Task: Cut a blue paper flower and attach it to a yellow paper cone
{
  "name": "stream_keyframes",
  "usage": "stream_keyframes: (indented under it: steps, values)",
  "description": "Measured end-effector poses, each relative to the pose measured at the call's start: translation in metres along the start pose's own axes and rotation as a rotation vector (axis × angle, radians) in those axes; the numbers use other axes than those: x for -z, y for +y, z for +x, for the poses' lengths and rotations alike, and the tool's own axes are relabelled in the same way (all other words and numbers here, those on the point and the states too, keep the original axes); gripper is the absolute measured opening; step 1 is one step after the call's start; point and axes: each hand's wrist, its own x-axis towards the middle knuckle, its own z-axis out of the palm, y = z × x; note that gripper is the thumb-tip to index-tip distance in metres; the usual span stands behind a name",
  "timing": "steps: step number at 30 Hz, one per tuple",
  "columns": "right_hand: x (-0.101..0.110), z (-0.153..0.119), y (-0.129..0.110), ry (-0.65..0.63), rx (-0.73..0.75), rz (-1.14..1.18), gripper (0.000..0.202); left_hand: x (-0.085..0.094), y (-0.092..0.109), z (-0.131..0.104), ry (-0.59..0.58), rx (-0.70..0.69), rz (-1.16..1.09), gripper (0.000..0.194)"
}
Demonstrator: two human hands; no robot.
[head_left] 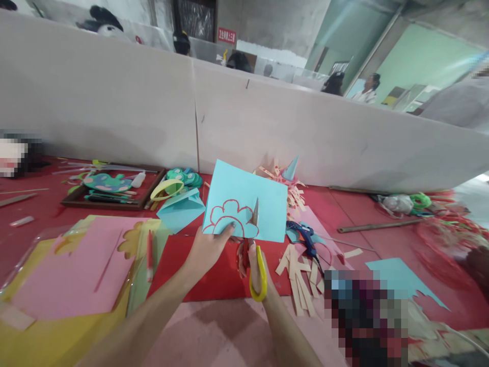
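A light blue sheet of paper [244, 186] with a red flower outline drawn along its lower edge is held up in front of me. My left hand [212, 252] pinches its bottom edge, thumb lying over the drawing. In my right hand [262, 272] is a pair of scissors [259, 285] with yellow handles. One blade shows in front of the paper, at the right side of the outline; the other blade is hidden behind the sheet. Below both hands lies a dark red sheet [183, 275] on the table.
Pink paper [87, 265] with cut-out edges and a red marker [150, 255] lie left. A brown tray [114, 201] holds pens and a glue bottle. Right are a blue glue gun [307, 239], pale paper strips [298, 285] and a blue offcut [405, 280]. A white partition [267, 127] stands behind.
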Motion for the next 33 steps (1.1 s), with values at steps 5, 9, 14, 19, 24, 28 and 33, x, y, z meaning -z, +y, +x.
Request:
stream_keyframes:
  steps: [5,9,14,19,24,28,33]
  values:
    - [-0.001,-0.001,-0.004,-0.004,-0.006,-0.013,0.06,0.004,-0.003,0.004,0.027,-0.074,0.108,0.015]
    - [-0.002,-0.002,-0.006,-0.003,-0.003,-0.021,0.059,0.008,0.0,0.006,0.042,-0.091,0.135,0.018]
    - [-0.003,-0.002,-0.008,-0.029,-0.003,0.036,0.06,0.012,0.001,0.008,0.03,-0.045,0.209,0.022]
    - [-0.002,-0.001,-0.004,-0.034,0.024,0.057,0.057,0.012,-0.001,0.009,0.04,-0.068,0.193,0.02]
    - [-0.002,-0.002,-0.005,-0.031,0.006,0.057,0.058,0.012,0.0,0.009,0.043,-0.047,0.201,0.02]
    - [-0.003,-0.003,-0.011,-0.03,0.012,0.048,0.057,0.012,0.002,0.009,0.034,-0.043,0.178,0.022]
    - [-0.004,-0.004,-0.014,-0.024,-0.002,0.049,0.057,0.012,0.002,0.009,0.03,-0.038,0.159,0.022]
